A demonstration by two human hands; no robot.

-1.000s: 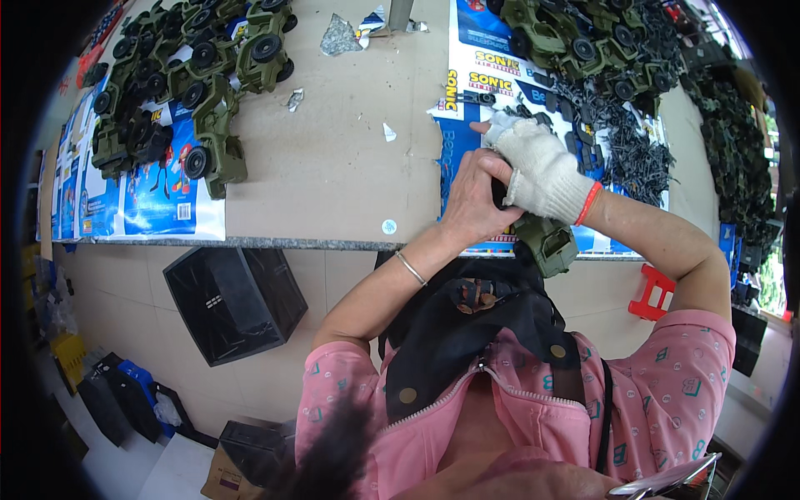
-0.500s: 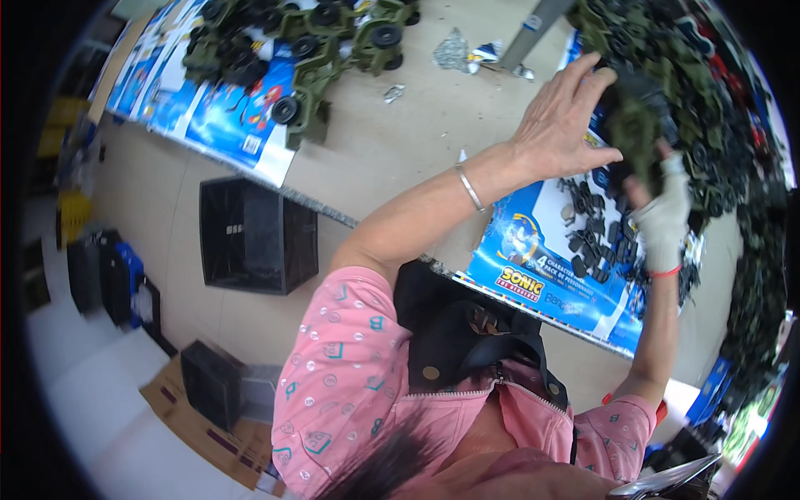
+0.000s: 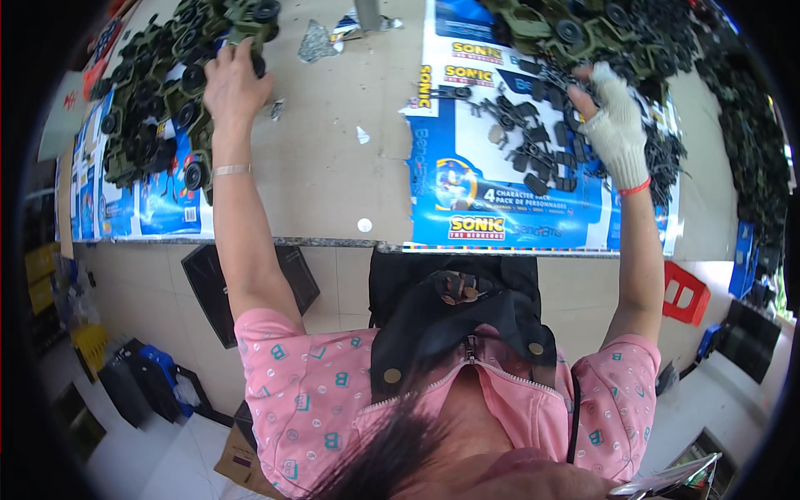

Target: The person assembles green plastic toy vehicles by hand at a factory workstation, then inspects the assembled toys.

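My bare left hand [image 3: 237, 90] reaches over the pile at the left, its fingers and thumb round a dark green toy jeep [image 3: 250, 18] with black wheels. My right hand [image 3: 615, 125] wears a pale knit glove with the fingertips bare. It hovers above small black plastic parts [image 3: 533, 150] spread on the blue printed sheet, thumb and fingertips apart; no part shows between them. Several more green toy jeeps [image 3: 567, 33] are heaped just beyond that hand.
A blue printed sheet [image 3: 508, 221] covers the right of the table. Foil scraps [image 3: 317, 42] lie by a grey post [image 3: 367, 15] at the back. Below the table's front edge stand a black crate [image 3: 208, 287] and a red plastic stool [image 3: 685, 293].
My left hand has swung from the right heap over to the left pile with a toy jeep. The right hand has let go of the jeep and come down by the black parts.
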